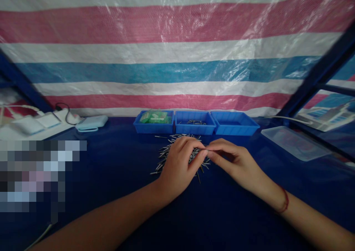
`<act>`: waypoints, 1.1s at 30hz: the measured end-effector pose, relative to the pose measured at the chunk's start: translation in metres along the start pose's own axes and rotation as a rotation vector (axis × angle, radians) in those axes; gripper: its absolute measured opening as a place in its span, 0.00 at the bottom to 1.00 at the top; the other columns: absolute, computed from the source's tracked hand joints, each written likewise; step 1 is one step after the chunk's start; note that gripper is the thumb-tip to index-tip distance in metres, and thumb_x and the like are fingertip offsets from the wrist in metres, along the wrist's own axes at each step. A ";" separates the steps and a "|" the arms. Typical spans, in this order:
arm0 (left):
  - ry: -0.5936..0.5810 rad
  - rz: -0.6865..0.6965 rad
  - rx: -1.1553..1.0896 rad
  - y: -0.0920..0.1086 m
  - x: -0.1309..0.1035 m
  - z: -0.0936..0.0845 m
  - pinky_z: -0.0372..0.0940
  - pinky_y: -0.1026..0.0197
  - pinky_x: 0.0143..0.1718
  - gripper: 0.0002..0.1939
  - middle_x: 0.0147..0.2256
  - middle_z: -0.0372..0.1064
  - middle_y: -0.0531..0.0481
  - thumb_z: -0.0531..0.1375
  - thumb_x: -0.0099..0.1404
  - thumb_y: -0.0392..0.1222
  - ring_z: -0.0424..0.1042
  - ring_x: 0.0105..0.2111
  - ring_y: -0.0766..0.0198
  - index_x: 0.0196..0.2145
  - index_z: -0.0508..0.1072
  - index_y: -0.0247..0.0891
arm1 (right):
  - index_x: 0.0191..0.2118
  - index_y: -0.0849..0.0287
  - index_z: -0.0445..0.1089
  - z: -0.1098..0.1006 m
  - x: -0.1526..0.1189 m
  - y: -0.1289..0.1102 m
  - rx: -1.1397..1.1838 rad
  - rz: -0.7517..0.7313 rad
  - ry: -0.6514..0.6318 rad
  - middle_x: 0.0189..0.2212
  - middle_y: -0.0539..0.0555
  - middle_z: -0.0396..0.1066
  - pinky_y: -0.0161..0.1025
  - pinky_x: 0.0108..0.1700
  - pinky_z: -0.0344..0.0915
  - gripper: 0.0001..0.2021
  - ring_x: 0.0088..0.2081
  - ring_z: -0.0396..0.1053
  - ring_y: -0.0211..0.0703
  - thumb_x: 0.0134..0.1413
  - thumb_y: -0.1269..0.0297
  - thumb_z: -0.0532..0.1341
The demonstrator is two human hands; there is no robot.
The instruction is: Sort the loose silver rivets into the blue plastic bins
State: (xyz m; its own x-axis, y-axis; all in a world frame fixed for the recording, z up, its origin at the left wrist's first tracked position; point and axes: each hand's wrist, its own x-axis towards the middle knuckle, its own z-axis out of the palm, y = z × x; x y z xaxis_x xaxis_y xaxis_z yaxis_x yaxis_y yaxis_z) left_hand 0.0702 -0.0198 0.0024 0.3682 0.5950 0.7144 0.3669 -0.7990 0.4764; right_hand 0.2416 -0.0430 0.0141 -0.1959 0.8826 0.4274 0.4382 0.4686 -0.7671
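Observation:
Over the dark blue tabletop, my left hand point(177, 166) and my right hand point(235, 160) meet fingertip to fingertip. Each one is closed in a pinch on the same small, thin metal pin point(206, 149), most of it covered by the fingers. A heap of thin silver metal pins point(164, 158) lies beneath and behind my hands, partly hidden by the left one. A few pins stick out at the heap's edges, one of them point(199, 177) pointing toward me.
Three blue bins stand in a row behind the heap: the left bin point(152, 128) holds green packets point(156, 116), the middle bin point(194, 129) some pins, the right bin point(235, 130) nothing visible. A clear plastic lid point(298, 143) lies right; a power strip point(36, 125) and light-blue case point(91, 123) left.

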 end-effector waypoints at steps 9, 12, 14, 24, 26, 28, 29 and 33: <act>-0.042 -0.086 0.056 -0.003 -0.004 -0.002 0.60 0.53 0.47 0.15 0.40 0.63 0.45 0.53 0.65 0.37 0.63 0.43 0.58 0.50 0.59 0.38 | 0.35 0.59 0.74 -0.005 0.066 0.007 -0.440 -0.072 0.288 0.34 0.55 0.75 0.40 0.38 0.64 0.12 0.34 0.70 0.42 0.57 0.61 0.55; -0.106 -0.063 0.090 -0.003 -0.003 -0.005 0.59 0.52 0.47 0.11 0.41 0.64 0.45 0.53 0.64 0.34 0.62 0.44 0.57 0.45 0.64 0.38 | 0.32 0.60 0.75 0.007 0.098 0.011 -0.504 -0.079 0.271 0.31 0.57 0.75 0.41 0.38 0.63 0.12 0.33 0.70 0.45 0.56 0.63 0.55; -0.130 -0.064 0.114 -0.003 -0.003 -0.006 0.60 0.51 0.47 0.10 0.41 0.64 0.46 0.53 0.63 0.33 0.62 0.44 0.57 0.43 0.66 0.39 | 0.32 0.62 0.76 0.014 0.111 0.013 -0.522 -0.073 0.249 0.31 0.59 0.76 0.42 0.38 0.63 0.12 0.33 0.70 0.48 0.55 0.62 0.56; -0.208 -0.093 0.209 -0.006 -0.007 -0.004 0.59 0.51 0.46 0.10 0.42 0.66 0.46 0.54 0.62 0.33 0.63 0.44 0.56 0.40 0.70 0.38 | 0.35 0.59 0.75 -0.009 0.043 0.016 -0.431 0.059 0.181 0.34 0.55 0.76 0.42 0.39 0.66 0.13 0.35 0.72 0.44 0.54 0.63 0.54; -0.242 -0.086 0.234 -0.005 -0.007 -0.004 0.59 0.51 0.46 0.09 0.42 0.66 0.47 0.55 0.61 0.34 0.63 0.44 0.56 0.39 0.72 0.40 | 0.35 0.59 0.75 -0.013 0.029 0.023 -0.364 0.132 0.167 0.35 0.55 0.76 0.43 0.41 0.65 0.13 0.37 0.72 0.45 0.53 0.61 0.54; -0.302 -0.064 0.272 -0.004 -0.007 -0.004 0.58 0.49 0.46 0.10 0.45 0.65 0.48 0.57 0.61 0.38 0.61 0.46 0.54 0.40 0.74 0.45 | 0.34 0.59 0.74 -0.015 0.022 0.026 -0.268 0.225 0.146 0.35 0.55 0.76 0.44 0.43 0.65 0.13 0.38 0.72 0.46 0.51 0.60 0.55; -0.336 -0.048 0.293 -0.003 -0.008 -0.004 0.57 0.48 0.46 0.10 0.47 0.64 0.49 0.58 0.61 0.40 0.60 0.47 0.53 0.40 0.74 0.47 | 0.33 0.59 0.74 -0.014 0.021 0.026 -0.218 0.265 0.132 0.35 0.55 0.76 0.44 0.43 0.65 0.12 0.38 0.72 0.46 0.51 0.60 0.55; -0.410 -0.023 0.344 -0.001 -0.006 -0.004 0.56 0.47 0.46 0.08 0.50 0.63 0.52 0.58 0.62 0.43 0.59 0.49 0.52 0.39 0.75 0.52 | 0.32 0.59 0.74 -0.011 0.021 0.015 -0.081 0.307 0.109 0.33 0.53 0.76 0.42 0.42 0.65 0.12 0.36 0.71 0.44 0.49 0.59 0.56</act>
State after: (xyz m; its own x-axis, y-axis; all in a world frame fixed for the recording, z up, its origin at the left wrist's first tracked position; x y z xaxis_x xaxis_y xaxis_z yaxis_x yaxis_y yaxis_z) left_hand 0.0640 -0.0229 -0.0009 0.6355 0.6519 0.4138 0.6122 -0.7520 0.2444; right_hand 0.2537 -0.0177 0.0172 0.0493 0.9708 0.2347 0.5312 0.1735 -0.8293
